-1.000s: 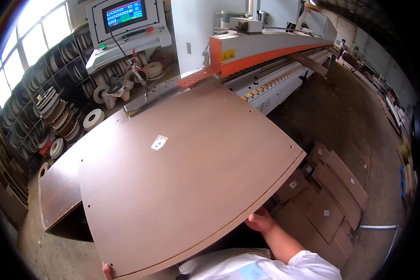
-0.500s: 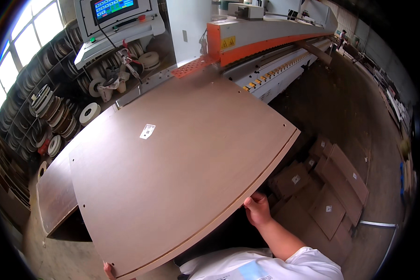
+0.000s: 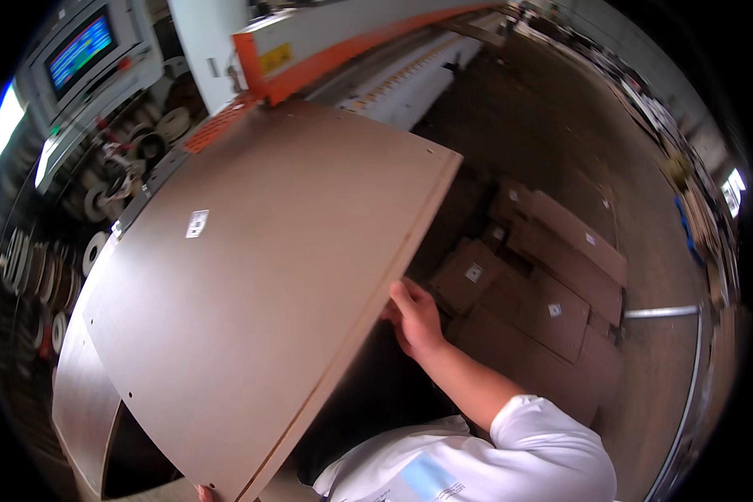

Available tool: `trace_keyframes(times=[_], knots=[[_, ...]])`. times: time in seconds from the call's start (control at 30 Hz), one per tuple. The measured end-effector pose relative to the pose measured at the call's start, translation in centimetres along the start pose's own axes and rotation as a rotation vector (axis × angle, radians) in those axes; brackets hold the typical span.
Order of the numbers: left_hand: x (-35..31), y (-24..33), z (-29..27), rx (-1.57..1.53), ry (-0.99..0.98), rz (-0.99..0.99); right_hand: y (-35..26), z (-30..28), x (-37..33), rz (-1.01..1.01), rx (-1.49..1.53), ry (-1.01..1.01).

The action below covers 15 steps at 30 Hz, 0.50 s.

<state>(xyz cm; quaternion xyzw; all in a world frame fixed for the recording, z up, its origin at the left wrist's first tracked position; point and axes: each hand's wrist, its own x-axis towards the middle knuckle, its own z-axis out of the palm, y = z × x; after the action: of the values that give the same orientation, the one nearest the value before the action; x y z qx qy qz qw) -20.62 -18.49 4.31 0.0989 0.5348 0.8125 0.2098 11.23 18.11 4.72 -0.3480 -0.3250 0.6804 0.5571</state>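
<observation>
A large brown wooden panel (image 3: 251, 251) with a grooved near edge, small drilled holes and a white label (image 3: 196, 224) fills the middle. My right hand (image 3: 416, 320) is closed on its right edge, thumb on the rim and fingers curled beneath. At the near left corner only the fingertips of my left hand (image 3: 205, 493) show, holding the panel's edge; the rest of that hand is hidden under it. The panel's far end reaches the orange perforated plate (image 3: 220, 124) of a long grey and orange machine (image 3: 334, 42).
Several labelled brown panels (image 3: 552, 309) lie on the floor at right. A control console (image 3: 84, 50) with a lit screen stands at far left, above racks of edging rolls (image 3: 42, 263). Under the panel's left side is a brown tabletop (image 3: 84, 393).
My view has swung to the right, so the machine, console and panel sit further left in the picture. Both hands keep their hold on the panel.
</observation>
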Motion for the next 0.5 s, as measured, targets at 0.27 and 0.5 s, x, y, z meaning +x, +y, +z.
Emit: trace_keyframes(times=[0.27,0.5], knots=[[0.8,-1.6,5.9,-0.17,0.079,-0.327,1.2,-3.9,-1.3,-0.037,-0.181,0.044],[2.8,-6.4,8.5,0.207,-0.053,-0.129,6.0,-17.6,-7.0,0.043,-0.44,0.281]])
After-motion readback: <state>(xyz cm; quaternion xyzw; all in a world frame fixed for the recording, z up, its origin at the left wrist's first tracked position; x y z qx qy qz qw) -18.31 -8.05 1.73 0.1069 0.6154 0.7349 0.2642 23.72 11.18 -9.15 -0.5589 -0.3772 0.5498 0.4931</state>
